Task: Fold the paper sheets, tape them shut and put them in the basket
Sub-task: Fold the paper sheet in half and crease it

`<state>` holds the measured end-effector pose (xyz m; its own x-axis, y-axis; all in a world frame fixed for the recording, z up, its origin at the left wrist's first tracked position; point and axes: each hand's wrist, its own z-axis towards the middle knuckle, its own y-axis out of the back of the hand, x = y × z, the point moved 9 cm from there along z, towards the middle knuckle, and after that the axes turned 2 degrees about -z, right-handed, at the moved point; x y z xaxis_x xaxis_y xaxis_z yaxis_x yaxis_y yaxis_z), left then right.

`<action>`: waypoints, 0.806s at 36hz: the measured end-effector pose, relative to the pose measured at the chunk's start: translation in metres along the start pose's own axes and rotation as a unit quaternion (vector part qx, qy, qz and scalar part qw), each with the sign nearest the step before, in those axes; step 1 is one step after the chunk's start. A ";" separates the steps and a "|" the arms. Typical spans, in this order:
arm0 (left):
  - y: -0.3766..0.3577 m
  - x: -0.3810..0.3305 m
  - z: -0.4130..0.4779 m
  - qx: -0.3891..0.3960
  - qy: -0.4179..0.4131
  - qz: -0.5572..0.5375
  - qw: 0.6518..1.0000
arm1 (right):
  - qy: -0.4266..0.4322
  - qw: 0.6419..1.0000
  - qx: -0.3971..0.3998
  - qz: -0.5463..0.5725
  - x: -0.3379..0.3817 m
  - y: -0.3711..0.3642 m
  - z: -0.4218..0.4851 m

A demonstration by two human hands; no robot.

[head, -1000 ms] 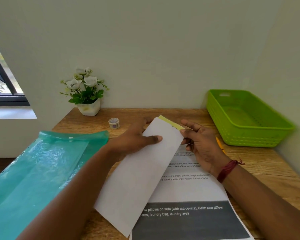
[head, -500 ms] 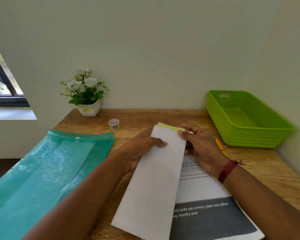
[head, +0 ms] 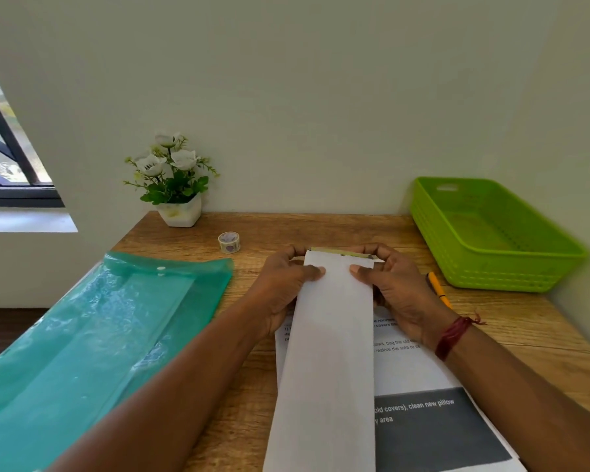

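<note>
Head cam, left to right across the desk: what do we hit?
Teal plastic folder → tape roll → left hand → folded paper → right hand → pencil → green basket. Plant and printed sheet overlap others, left out.

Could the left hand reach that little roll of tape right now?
Probably yes. The tape roll sits just beyond the left hand, with nothing between them, though that hand pinches the folded paper and would have to let go first.

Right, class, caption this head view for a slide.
The left hand and right hand pinch a folded sheet at its top over a printed page; tape and basket stand nearby.
</note>
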<state>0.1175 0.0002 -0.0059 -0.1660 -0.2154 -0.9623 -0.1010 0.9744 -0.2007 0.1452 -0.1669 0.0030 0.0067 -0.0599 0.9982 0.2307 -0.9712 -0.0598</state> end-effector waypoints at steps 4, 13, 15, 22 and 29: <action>0.002 -0.004 0.000 -0.002 -0.018 -0.002 1.000 | 0.017 1.000 0.015 -0.009 0.003 -0.006 -0.001; 0.009 -0.005 0.001 -0.063 -0.047 -0.003 0.997 | 0.029 0.998 0.009 -0.047 0.005 -0.005 -0.003; 0.011 -0.005 0.000 -0.081 -0.050 -0.006 0.995 | 0.041 0.998 0.006 -0.050 0.006 -0.005 -0.003; 0.014 -0.008 -0.002 -0.074 -0.072 0.022 0.994 | 0.059 0.996 -0.030 -0.053 0.008 -0.003 -0.006; 0.001 -0.002 -0.004 -0.015 -0.031 0.013 0.999 | 0.030 0.999 -0.026 0.000 0.004 0.001 -0.005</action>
<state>0.1135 0.0010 -0.0033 -0.1080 -0.1842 -0.9769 -0.1266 0.9772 -0.1703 0.1401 -0.1692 0.0069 -0.0526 -0.0730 0.9959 0.1804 -0.9816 -0.0624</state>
